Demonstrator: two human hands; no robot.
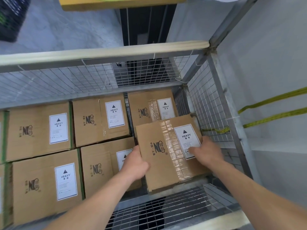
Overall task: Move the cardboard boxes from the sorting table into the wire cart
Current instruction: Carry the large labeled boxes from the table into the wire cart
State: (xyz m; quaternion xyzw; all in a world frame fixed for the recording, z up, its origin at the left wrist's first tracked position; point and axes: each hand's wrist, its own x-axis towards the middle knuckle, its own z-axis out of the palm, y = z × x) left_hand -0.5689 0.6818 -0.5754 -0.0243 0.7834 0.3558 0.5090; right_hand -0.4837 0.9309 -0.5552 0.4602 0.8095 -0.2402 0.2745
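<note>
Inside the wire cart (214,103) lie several brown cardboard boxes with white HEAVY labels. One taped box (164,151) sits tilted in the cart's near right corner, raised above its neighbours. My left hand (135,165) grips that box's left edge, fingers curled under it. My right hand (206,151) lies on top of the box over its label, fingers spread flat. Another box (99,170) lies partly hidden under my left hand.
More boxes fill the cart's left side (39,130) and back row (101,120). A padded top rail (103,53) runs along the far side. Yellow straps (272,100) cross the white wall at the right. A wooden table edge (123,3) shows at the top.
</note>
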